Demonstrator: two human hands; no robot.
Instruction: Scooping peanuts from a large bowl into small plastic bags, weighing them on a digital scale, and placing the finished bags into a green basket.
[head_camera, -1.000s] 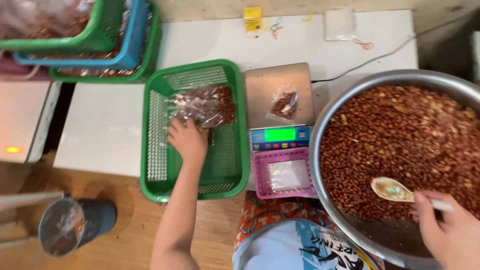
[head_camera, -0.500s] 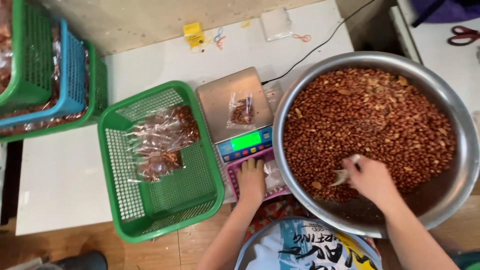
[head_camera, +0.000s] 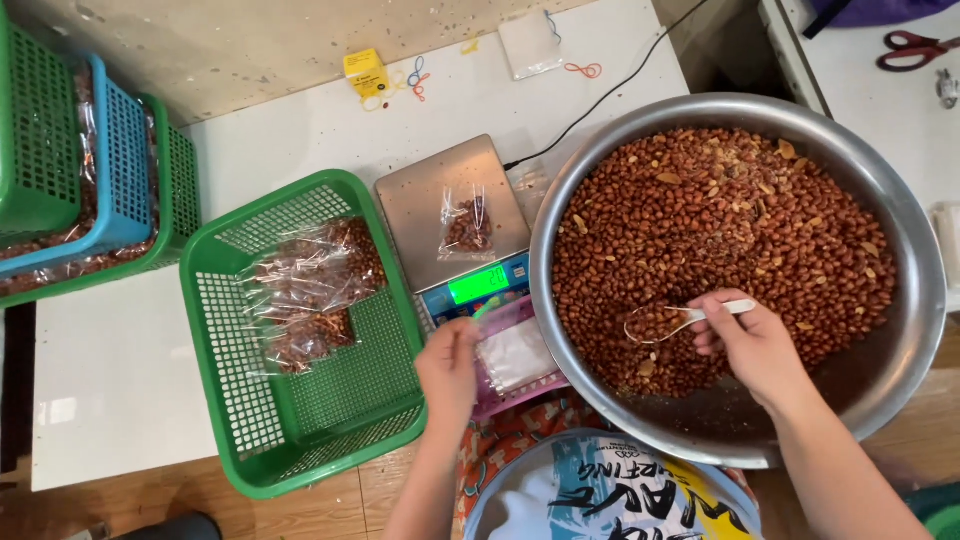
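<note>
A white spoon (head_camera: 680, 320), heaped with red-brown peanuts, sits just above the peanuts (head_camera: 720, 230) that fill a wide steel bowl (head_camera: 905, 330). The right hand (head_camera: 755, 345) grasps the spoon's handle between thumb and fingertips, palm down, wrist bent, forearm coming up from the lower right corner. The spoon's bowl points left of the fingers, toward the near left part of the bowl.

The left hand (head_camera: 448, 370) is raised over the near edge of a small pink basket (head_camera: 520, 385), fingers pinched on the corner of a thin clear bag (head_camera: 512, 352) that lies in the basket, just right of the fingers. Its forearm rises straight from the bottom edge.

Just beyond the left fingertips is a kitchen scale (head_camera: 455, 215) with a steel platform and a lit green display; a small clear bag of peanuts (head_camera: 467, 225) lies on the platform. Left of the fingers stands a green mesh basket (head_camera: 225, 400) holding several filled clear packets (head_camera: 310, 290) in its far half; its near half is bare mesh.

Further left, stacked green and blue baskets (head_camera: 110, 160) hold more packets. Beyond the scale on the white table (head_camera: 110, 370) are a small yellow box (head_camera: 365, 70), rubber bands and a flat clear packet (head_camera: 527, 42). A black cable (head_camera: 610, 95) runs from the scale to the far right. Bare tabletop lies left of the green basket; red-handled scissors (head_camera: 915, 48) lie on a surface at far right.
</note>
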